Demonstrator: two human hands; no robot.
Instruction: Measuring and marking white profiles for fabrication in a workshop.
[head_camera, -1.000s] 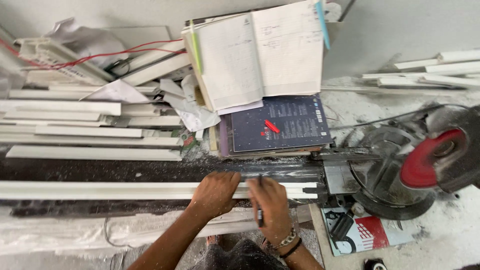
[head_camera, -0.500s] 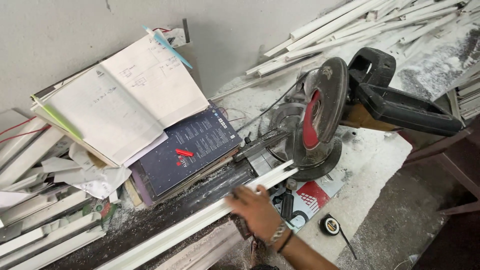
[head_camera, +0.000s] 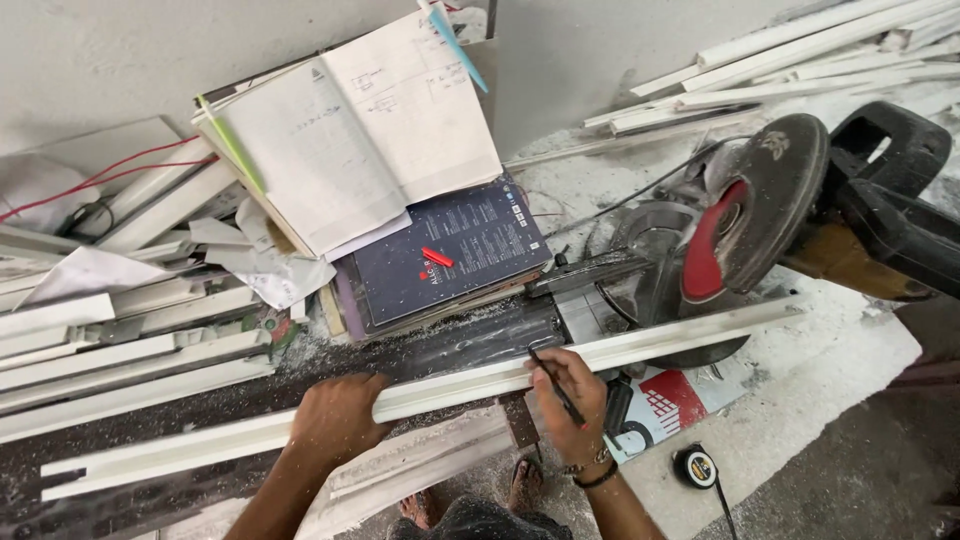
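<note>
Two hands are back on the long white trim strip (head_camera: 450, 385), which half a second ago had only the right one on it. The left hand (head_camera: 335, 420) now presses flat on the strip near the front edge of the table (head_camera: 450, 345), fingers curled over it. The right hand (head_camera: 572, 395) pinches a dark pencil (head_camera: 557, 388), tip at the strip's top edge. The strip's far end lies under the raised mitre saw (head_camera: 740, 230), so it looks like marking, not cutting. A tape measure (head_camera: 695, 466) sits on the floor nearby.
</note>
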